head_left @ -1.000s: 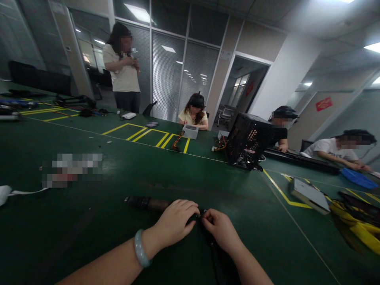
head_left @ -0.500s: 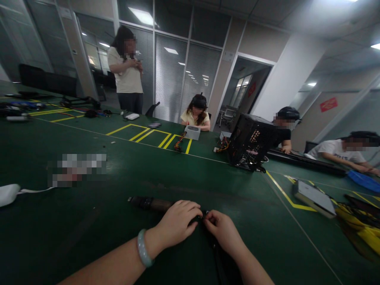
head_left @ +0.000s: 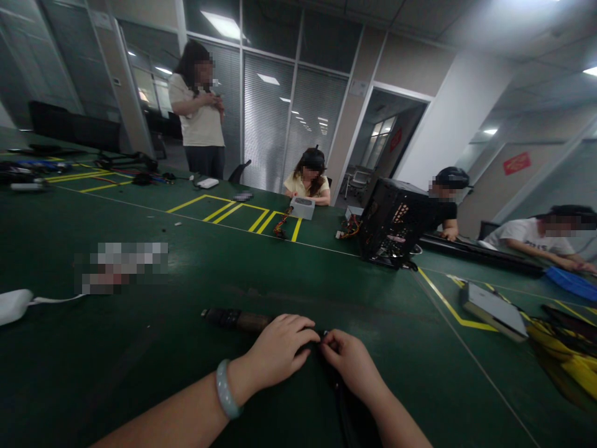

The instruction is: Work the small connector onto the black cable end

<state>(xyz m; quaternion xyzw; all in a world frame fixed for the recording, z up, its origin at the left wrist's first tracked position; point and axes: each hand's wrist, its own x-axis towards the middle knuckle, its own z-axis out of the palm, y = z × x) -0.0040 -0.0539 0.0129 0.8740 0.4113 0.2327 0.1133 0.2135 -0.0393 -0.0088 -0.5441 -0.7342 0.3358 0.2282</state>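
A dark, slim electric screwdriver (head_left: 252, 322) with a brownish grip lies on the green table, its tip pointing left. My left hand (head_left: 281, 350), a pale bangle at its wrist, is closed over the rear part of the tool and hides it. Just right of it, my right hand (head_left: 349, 361) pinches the black cable (head_left: 344, 407) near the tool's rear end. From there the cable runs down toward me along the inside of my right forearm. The fingertips of both hands almost meet, and the joint between cable and tool is hidden.
A black computer case (head_left: 394, 224) stands beyond my right hand. Grey power supplies (head_left: 303, 208) with loose wires lie across the table. At right are a grey box-shaped unit (head_left: 494, 311) and a yellow bundle (head_left: 559, 348). Several people are around the table.
My left fingertips have shifted very slightly toward my right hand. Otherwise the tool, the cable and the right hand look almost the same.
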